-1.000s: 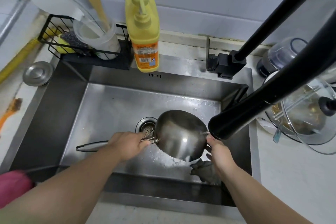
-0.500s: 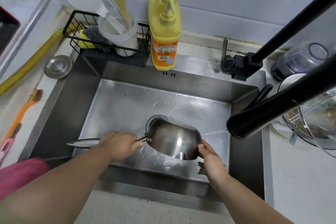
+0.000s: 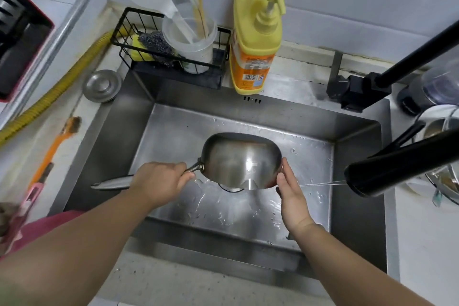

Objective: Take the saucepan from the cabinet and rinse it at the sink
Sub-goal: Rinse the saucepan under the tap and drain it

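Note:
A shiny steel saucepan [image 3: 238, 161] hangs over the middle of the steel sink [image 3: 357, 181], tipped so its rounded outside faces me and its mouth points away. My left hand [image 3: 159, 181] is wrapped around its long handle, whose end sticks out to the left. My right hand [image 3: 290, 189] rests against the pan's right side, fingers on the rim. The drain is mostly hidden under the pan. The black faucet head [image 3: 387, 171] sits to the right, with a thin thread of water at its tip.
A yellow soap bottle [image 3: 255, 40] and a black wire rack [image 3: 171, 57] with a cup of utensils and scourers stand behind the sink. A steel drain cover [image 3: 101, 85] and an orange brush [image 3: 52, 151] lie on the left counter. Glass lids and pots crowd the right.
The saucepan has turned over so its bottom faces me, and it has shifted away from the faucet head. My right hand stayed on its right side; the view shifted right.

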